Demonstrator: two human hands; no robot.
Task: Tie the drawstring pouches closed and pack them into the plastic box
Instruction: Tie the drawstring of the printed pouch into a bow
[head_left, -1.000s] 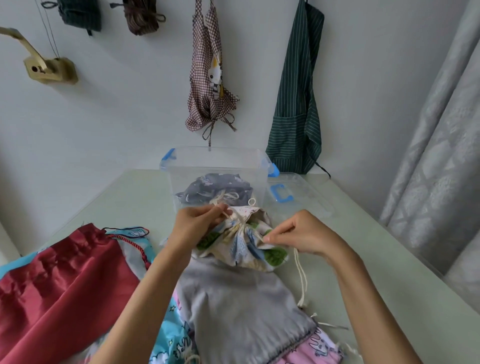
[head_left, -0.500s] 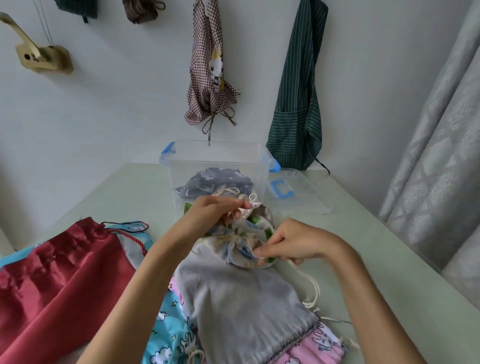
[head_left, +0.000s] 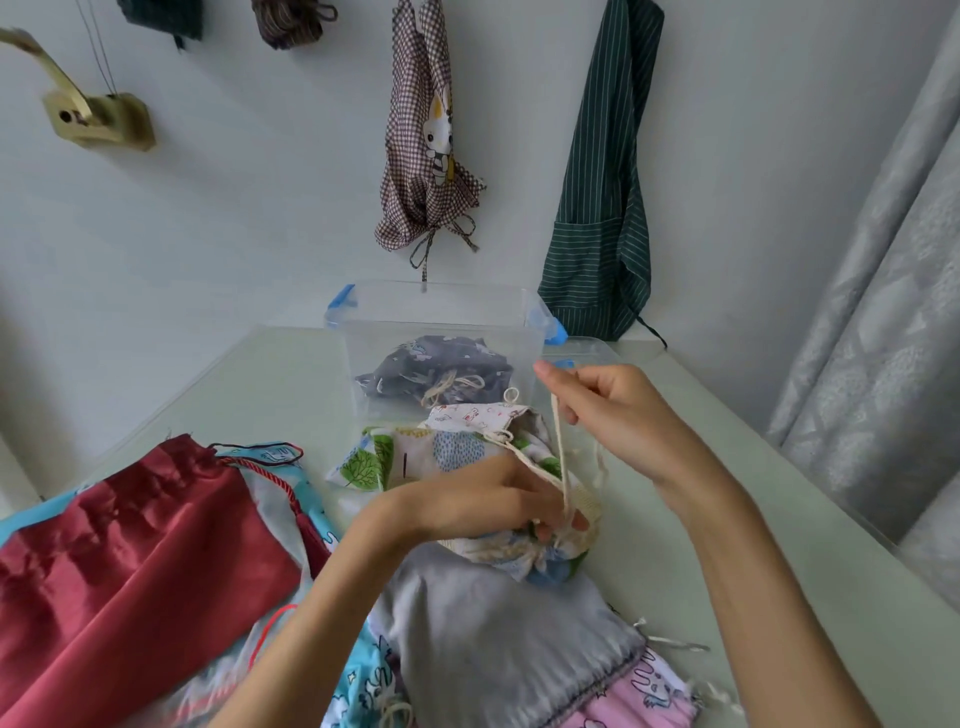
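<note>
A leaf-print drawstring pouch (head_left: 415, 457) lies on the table in front of the clear plastic box (head_left: 441, 332). My left hand (head_left: 483, 499) grips the pouch's gathered neck near its right end. My right hand (head_left: 608, 410) is raised above it and pinches the cream drawstring (head_left: 560, 452), which runs taut down to the neck. A dark patterned pouch (head_left: 436, 369), tied with twine, lies inside the box.
More pouches lie near me: a red satin one (head_left: 130, 545), a grey one (head_left: 498, 639), a blue cartoon one (head_left: 363, 675) and a pink one (head_left: 639, 696). The box lid (head_left: 587, 348) lies to the right of the box. Aprons hang on the wall; a curtain is at the right.
My right hand has risen from the pouch's neck, pulling the cream cord up taut. My left hand has moved down from the pouch's top to the gathered neck.
</note>
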